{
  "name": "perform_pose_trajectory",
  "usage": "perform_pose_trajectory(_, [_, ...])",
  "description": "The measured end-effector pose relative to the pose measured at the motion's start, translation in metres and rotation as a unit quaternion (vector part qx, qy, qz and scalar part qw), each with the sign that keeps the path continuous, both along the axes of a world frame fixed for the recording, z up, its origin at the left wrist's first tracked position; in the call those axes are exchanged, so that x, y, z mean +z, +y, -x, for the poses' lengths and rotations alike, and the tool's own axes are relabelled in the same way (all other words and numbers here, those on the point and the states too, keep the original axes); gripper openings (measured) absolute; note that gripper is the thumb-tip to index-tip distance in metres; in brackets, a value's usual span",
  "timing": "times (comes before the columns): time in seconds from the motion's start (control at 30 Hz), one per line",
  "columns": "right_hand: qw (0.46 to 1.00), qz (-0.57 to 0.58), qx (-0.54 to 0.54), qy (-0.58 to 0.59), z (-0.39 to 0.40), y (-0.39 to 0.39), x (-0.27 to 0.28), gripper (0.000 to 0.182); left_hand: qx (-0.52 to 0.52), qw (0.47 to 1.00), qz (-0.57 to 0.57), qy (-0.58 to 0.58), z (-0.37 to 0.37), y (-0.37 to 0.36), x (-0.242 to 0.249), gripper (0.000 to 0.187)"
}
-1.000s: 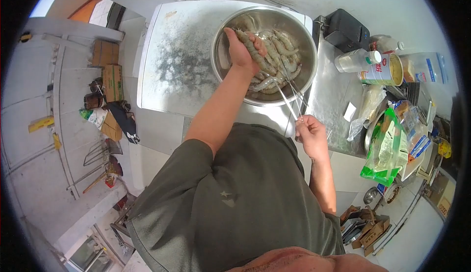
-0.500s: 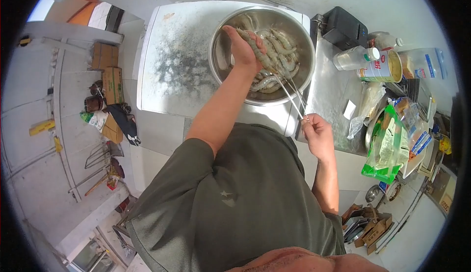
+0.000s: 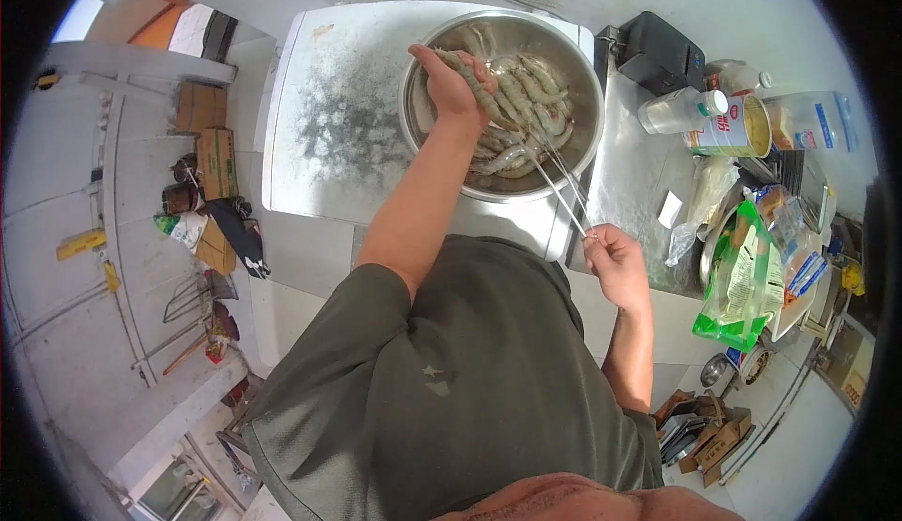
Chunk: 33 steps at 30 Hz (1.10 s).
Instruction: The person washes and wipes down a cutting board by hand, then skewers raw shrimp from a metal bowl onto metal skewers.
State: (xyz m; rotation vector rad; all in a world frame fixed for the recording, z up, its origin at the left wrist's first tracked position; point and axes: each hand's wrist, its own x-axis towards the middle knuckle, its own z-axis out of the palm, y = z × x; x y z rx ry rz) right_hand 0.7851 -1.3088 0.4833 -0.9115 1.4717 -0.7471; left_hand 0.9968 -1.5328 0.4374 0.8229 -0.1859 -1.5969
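Note:
A steel bowl (image 3: 594, 136) holds several grey raw shrimp (image 3: 538, 79). Over the bowl's left part, my left hand (image 3: 455, 89) holds one shrimp (image 3: 474, 84) along the palm, thumb and fingers around it. To the right and nearer my body, my right hand (image 3: 615, 256) pinches the near ends of thin metal skewers (image 3: 559, 192). Their far ends reach into the bowl, close to the tail of the held shrimp; whether they touch it cannot be made out.
The bowl stands on a worn white surface (image 3: 319, 46). At the right, a metal counter (image 3: 629, 183) bears a black box (image 3: 661, 54), a clear bottle (image 3: 672, 112), a can (image 3: 752, 128) and a green plastic bag (image 3: 738, 295). Cardboard boxes (image 3: 217, 164) lie at the left.
My left hand has shifted slightly left with the shrimp. My right hand has moved a little right and down, still holding the skewers.

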Motion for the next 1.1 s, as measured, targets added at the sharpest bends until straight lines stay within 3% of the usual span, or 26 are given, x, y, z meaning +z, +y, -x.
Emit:
perform_pose_trajectory(0.8, [0.997,0.039,-0.049,0.032,-0.044,-0.014,-0.013,0.012,-0.061,0.996,0.000,-0.067,0.013,0.006,-0.005,0.067])
perform_pose_trajectory(1.0, [0.992,0.034,-0.064,0.105,-0.045,-0.016,-0.014,0.015,-0.090,0.993,-0.046,-0.059,0.014,0.010,0.006,0.050])
perform_pose_trajectory(1.1, [0.988,0.057,-0.063,0.130,-0.048,-0.013,-0.020,0.016,-0.069,0.996,0.000,-0.052,0.017,0.019,0.003,0.036])
